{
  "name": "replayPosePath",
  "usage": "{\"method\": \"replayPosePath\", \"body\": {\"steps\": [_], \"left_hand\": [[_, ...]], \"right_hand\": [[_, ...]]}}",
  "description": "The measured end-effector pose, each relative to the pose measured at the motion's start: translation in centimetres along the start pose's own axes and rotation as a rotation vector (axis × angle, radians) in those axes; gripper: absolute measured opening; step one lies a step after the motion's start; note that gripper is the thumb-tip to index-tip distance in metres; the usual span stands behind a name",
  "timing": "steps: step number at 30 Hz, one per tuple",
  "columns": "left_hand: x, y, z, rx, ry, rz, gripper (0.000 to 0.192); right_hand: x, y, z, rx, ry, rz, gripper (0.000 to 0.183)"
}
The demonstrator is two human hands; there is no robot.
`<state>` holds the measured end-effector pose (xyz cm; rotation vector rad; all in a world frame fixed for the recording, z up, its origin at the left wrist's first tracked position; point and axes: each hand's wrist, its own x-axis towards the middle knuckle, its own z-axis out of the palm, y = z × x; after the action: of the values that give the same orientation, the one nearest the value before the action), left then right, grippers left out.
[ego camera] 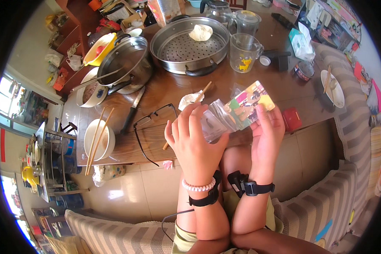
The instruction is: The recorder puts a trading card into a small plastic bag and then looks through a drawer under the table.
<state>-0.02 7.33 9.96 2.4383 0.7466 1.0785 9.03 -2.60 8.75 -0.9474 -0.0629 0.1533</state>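
My left hand point(193, 133) grips a small clear plastic zip bag point(214, 122), fingers over its far side and thumb beneath. Between the thumb and fingers of my right hand point(268, 128) is a colourful card point(249, 103) printed with cartoon figures. The card's lower left edge meets the bag's mouth; whether any of it sits inside I cannot tell. Both hands are raised above the near edge of the wooden table point(165, 85). Behind them lie a crumpled white tissue point(190, 101) and a wooden chopstick point(204, 90). Black-framed eyeglasses point(150, 119) rest left of my left hand.
A knife point(133, 109) and a white bowl with chopsticks point(98, 143) lie left. Farther back stand a steel pot point(127, 63), a steamer tray point(174, 47) with dough point(201, 33), and a glass mug point(245, 54). Right are a red case point(291, 119) and an oval plate point(336, 95).
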Motion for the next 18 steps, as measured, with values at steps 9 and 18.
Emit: {"method": "replayPosePath", "body": {"steps": [9,18], "left_hand": [[0.0,0.8,-0.3,0.028,0.043,-0.010,0.068],[0.1,0.5,-0.9,0.000,0.061,0.014,0.067]], "right_hand": [[0.5,-0.3,-0.4,0.061,0.056,-0.107,0.026],[-0.1,0.4,0.0,-0.001,0.042,-0.118,0.026]]}}
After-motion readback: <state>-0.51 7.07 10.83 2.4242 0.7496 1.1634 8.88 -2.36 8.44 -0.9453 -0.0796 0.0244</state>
